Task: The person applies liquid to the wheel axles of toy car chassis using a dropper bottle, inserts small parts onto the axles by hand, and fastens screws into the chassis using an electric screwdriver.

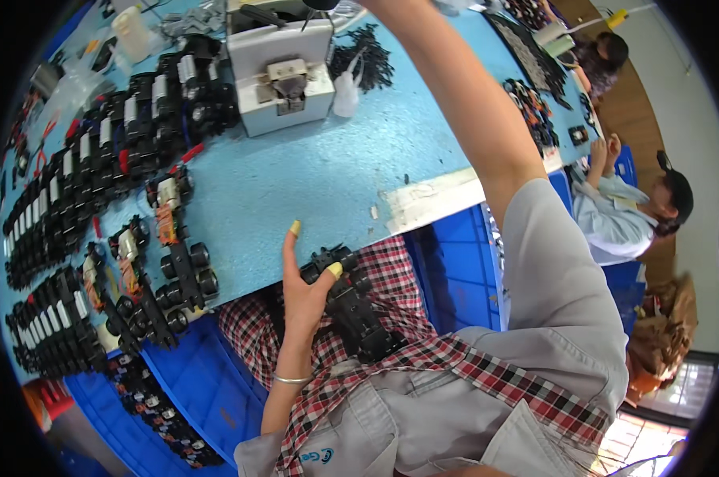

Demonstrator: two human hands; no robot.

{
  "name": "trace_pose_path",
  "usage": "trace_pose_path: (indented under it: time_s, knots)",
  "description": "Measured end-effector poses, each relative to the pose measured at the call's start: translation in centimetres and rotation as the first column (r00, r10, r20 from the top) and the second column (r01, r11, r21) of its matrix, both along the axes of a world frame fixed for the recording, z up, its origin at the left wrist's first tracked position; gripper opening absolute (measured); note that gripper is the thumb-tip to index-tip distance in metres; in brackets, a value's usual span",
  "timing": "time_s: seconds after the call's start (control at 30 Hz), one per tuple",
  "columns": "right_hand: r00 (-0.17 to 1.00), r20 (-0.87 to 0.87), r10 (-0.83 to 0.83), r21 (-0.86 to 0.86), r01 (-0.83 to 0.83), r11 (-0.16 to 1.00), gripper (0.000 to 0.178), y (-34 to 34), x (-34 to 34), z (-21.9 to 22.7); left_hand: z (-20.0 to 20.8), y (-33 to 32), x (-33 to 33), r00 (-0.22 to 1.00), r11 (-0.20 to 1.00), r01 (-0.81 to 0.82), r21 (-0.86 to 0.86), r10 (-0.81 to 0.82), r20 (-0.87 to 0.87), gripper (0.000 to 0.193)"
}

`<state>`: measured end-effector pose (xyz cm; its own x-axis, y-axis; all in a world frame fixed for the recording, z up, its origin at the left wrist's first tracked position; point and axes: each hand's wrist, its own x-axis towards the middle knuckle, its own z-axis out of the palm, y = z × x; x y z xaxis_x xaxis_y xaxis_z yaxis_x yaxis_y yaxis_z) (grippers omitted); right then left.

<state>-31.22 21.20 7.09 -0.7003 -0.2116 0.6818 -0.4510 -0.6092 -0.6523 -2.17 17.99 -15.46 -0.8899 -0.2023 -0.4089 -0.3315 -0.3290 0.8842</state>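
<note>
A black toy car chassis (pixel 361 316) with small wheels rests tilted on my lap, its far end by the table edge. My left hand (pixel 300 299) holds that far end, the thumb laid over it and the index finger stretched toward the tabletop. Yellow finger covers sit on both those fingertips; the other fingers are hidden. My right forearm (pixel 463 95) reaches far across the table, and its hand lies beyond the top of the head view. Near the wrist, the tip of a dark tool (pixel 321 4) shows at the top edge.
A white box-shaped bench machine (pixel 284 119) stands ahead, with black parts (pixel 367 56) and a small white bottle (pixel 346 97) beside it. Rows of car chassis (pixel 81 167) fill the left. Blue crates (pixel 459 274) stand below the table. A co-worker (pixel 625 211) sits at right.
</note>
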Motion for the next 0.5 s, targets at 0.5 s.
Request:
trace_pose_path:
  time_s: [0.5]
  knots:
    - [0.783, 0.226, -0.579, 0.460, 0.438, 0.772, 0.027, 21.2, 3.5, -15.3, 0.5, 0.3, 0.1, 0.999, 0.998, -0.040, 0.044, 0.042, -0.035, 0.078]
